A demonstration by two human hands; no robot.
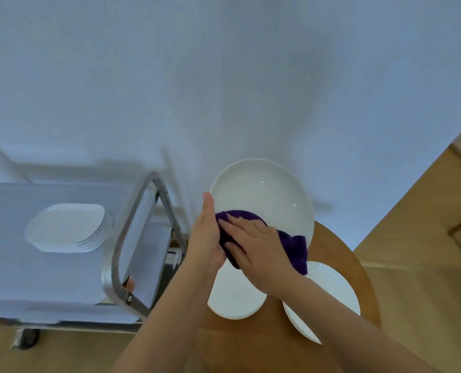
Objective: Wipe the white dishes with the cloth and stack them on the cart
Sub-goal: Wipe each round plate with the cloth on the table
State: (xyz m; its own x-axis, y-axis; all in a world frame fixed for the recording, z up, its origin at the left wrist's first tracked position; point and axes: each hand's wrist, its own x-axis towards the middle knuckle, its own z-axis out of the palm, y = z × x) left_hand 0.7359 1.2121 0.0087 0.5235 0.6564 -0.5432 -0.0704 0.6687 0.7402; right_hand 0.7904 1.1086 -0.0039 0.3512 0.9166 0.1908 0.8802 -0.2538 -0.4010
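A pale curtain fills the upper part of the view, hanging behind everything else. Lower left stands a metal cart with a tubular handle frame, its top shelf covered in a light sheet, and on that shelf sits a stack of white squarish plates. At lower right is a round wooden table over a wood floor. Two white round plates lie flat on the table: one under the forearms at centre, one at the right edge. A third white plate, large and round, is held tilted above the table, its face toward the camera. No brand, label or writing can be read on anything. The left hand holds that plate by its left rim, thumb straight up along the edge, the other fingers hidden behind the plate. The right hand lies flat over a purple cloth, fingers extended and slightly spread, pressing it against the lower face of the held plate; the cloth's loose end hangs down toward the right-hand plate.
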